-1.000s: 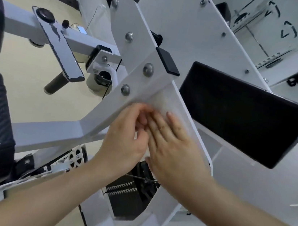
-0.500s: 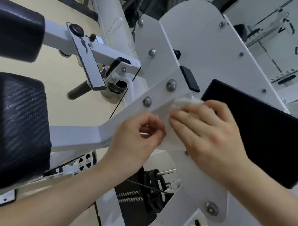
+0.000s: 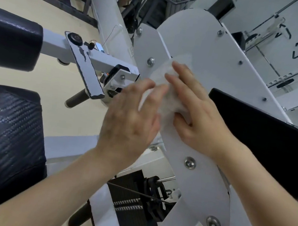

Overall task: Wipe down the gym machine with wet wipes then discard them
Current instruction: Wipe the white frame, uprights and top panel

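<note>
Only flat pressure keeps the wet wipe (image 3: 172,100) on the tilted white plate (image 3: 209,50) of the gym machine. If that pressure is eased, the wipe could slide off and drop toward the weight stack (image 3: 126,195) below. The wipe is bunched rather than spread, so patches of the plate may be missed, and it could be snagged on the bolt (image 3: 150,61) just to the far left. A damp smear could also be carried onto the black pad (image 3: 255,136) at the right if the stroke runs wide.

The wipe is held against the plate under the outstretched fingers of the right hand (image 3: 196,119), with the thumb laid at its near edge. Its left edge is touched by the straight fingers of the left hand (image 3: 132,118), which is blurred. Neither hand is closed around it. The wipe lies between the two hands, near the plate's left rim.
</note>
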`<action>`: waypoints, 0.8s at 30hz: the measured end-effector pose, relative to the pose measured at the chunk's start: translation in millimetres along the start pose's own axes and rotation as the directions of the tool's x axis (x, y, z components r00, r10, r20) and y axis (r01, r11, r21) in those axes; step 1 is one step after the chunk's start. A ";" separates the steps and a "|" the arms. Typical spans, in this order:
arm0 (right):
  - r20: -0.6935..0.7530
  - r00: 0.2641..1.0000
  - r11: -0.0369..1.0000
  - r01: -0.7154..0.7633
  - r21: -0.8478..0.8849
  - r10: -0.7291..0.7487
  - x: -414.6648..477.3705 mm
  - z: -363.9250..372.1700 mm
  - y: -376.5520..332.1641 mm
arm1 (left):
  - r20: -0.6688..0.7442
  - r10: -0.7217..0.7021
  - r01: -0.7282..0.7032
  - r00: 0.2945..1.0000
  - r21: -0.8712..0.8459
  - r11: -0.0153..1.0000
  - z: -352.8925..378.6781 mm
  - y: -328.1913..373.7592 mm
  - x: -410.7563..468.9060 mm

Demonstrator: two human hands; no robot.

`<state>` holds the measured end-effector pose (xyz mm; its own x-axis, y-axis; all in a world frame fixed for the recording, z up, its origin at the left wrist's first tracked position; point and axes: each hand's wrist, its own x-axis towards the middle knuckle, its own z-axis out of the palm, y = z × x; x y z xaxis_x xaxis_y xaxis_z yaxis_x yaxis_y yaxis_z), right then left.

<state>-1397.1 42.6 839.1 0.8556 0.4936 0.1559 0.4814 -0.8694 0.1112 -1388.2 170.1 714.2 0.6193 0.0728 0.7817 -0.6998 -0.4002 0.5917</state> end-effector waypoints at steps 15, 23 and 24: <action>-0.021 0.995 0.964 0.086 -0.252 -0.094 1.9 5.1 -7.7 | 0.255 -0.109 0.179 0.961 -0.270 0.946 46.7 -19.1 -31.7; -0.301 0.952 0.997 -0.072 -0.039 0.057 0.7 6.1 -11.2 | 0.256 -0.492 0.483 0.832 -0.769 0.419 35.8 12.7 50.3; -0.305 0.949 0.996 -0.092 -0.010 0.085 0.7 5.0 -12.0 | 0.200 -0.461 0.453 0.865 -0.707 0.543 45.5 15.3 47.5</action>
<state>-1401.3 53.3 832.9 0.7945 0.4006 0.4564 0.3981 -0.9111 0.1066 -1353.3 125.9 751.4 0.9291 0.0646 0.3641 -0.3513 0.4617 0.8145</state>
